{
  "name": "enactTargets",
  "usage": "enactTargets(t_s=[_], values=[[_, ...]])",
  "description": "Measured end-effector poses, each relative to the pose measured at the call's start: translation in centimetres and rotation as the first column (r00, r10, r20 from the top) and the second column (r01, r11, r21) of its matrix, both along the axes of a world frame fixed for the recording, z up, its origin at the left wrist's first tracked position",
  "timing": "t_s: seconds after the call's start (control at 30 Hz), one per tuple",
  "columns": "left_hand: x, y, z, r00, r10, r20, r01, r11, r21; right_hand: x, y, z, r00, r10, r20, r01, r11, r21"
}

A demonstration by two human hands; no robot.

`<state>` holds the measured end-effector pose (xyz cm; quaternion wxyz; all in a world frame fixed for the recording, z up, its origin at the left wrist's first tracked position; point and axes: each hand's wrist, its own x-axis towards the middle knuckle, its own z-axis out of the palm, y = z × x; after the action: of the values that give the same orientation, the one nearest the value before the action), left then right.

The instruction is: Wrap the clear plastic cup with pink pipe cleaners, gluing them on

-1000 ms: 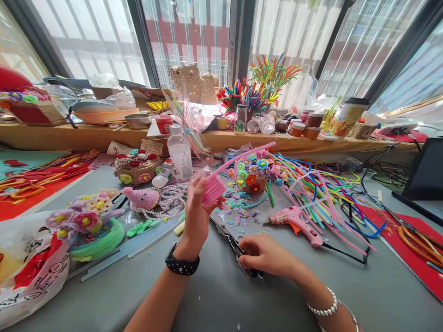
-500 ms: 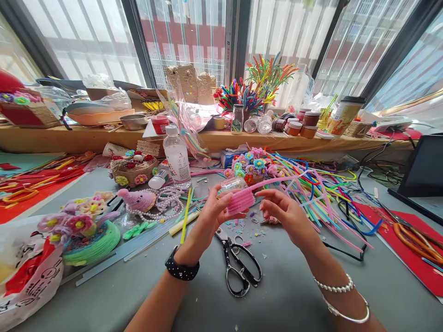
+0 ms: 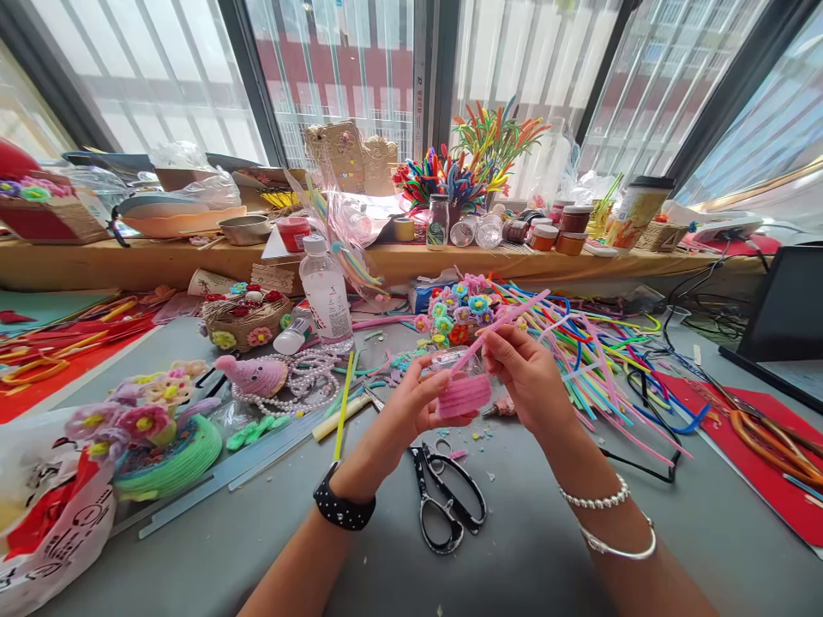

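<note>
My left hand (image 3: 417,403) is closed round a small piece wound with rows of pink pipe cleaner (image 3: 465,394). A clear, shiny part shows above the pink rows; what it is I cannot make out. My right hand (image 3: 525,373) pinches the loose pink strand (image 3: 514,315) between thumb and fingers, and its end points up to the right. Black-handled scissors (image 3: 448,497) lie on the table below both hands, their blades partly hidden behind my left wrist. Small coloured clippings (image 3: 479,435) are scattered under the hands.
Many pipe cleaners (image 3: 595,377) spread to the right, beside a red sheet (image 3: 765,463) with orange-handled scissors (image 3: 777,446). A clear bottle (image 3: 327,296), bead strings (image 3: 318,377) and a green-based flower piece (image 3: 171,458) stand left. A laptop (image 3: 788,321) is far right.
My right hand has closed on the pink strand, where it was open beside it before. My left hand has shifted right with the pink-wound piece, and the strand now tilts more steeply.
</note>
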<state>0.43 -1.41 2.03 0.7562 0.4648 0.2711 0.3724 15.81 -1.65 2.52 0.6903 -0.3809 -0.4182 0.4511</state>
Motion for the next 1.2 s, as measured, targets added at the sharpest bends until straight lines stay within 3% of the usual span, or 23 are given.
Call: enactTargets(t_s=[0.2, 0.3, 0.4, 0.47, 0.57, 0.63, 0.73, 0.93, 1.1, 1.2], values=[[-0.2, 0.8, -0.2, 0.987, 0.066, 0.148, -0.045, 0.989, -0.143, 0.7, -0.4, 0.4, 0.986, -0.023, 0.165, 0.034, 0.997, -0.065], [-0.6, 1.3, 0.0, 0.944, 0.181, 0.275, -0.122, 0.968, -0.219, 2.4, -2.2, 0.4, 0.915, -0.017, 0.404, 0.06, 0.994, -0.095], [-0.9, 1.7, 0.2, 0.886, 0.311, 0.345, -0.219, 0.935, -0.279, 5.0, -3.7, -0.6, 0.691, 0.003, 0.722, 0.175, 0.97, -0.172], [-0.9, 1.8, 0.3, 0.854, 0.356, 0.379, -0.251, 0.921, -0.299, 6.7, -4.2, -2.2, 0.451, 0.014, 0.893, 0.308, 0.936, -0.171], [-0.9, 1.8, 0.2, 0.832, 0.37, 0.412, -0.255, 0.916, -0.309, 8.5, -4.5, -5.2, 0.074, 0.018, 0.997, 0.507, 0.86, -0.054], [-0.9, 1.8, 0.2, 0.83, 0.367, 0.421, -0.244, 0.917, -0.316, 9.0, -4.6, -6.8, -0.053, 0.096, 0.994, 0.536, 0.843, -0.053], [-1.0, 1.7, 0.2, 0.831, 0.348, 0.434, -0.231, 0.926, -0.3, 9.0, -4.5, -7.8, -0.065, 0.174, 0.983, 0.556, 0.824, -0.109], [-1.2, 1.6, 0.2, 0.837, 0.337, 0.432, -0.241, 0.934, -0.262, 9.2, -4.0, -7.5, -0.027, 0.192, 0.981, 0.56, 0.816, -0.145], [-1.0, 1.7, 0.1, 0.844, 0.317, 0.433, -0.244, 0.945, -0.218, 9.5, -4.4, -7.0, 0.04, 0.186, 0.982, 0.557, 0.812, -0.177], [-1.0, 1.5, 0.2, 0.848, 0.316, 0.426, -0.247, 0.946, -0.21, 9.1, -4.8, -6.2, 0.133, 0.075, 0.988, 0.601, 0.787, -0.14]])
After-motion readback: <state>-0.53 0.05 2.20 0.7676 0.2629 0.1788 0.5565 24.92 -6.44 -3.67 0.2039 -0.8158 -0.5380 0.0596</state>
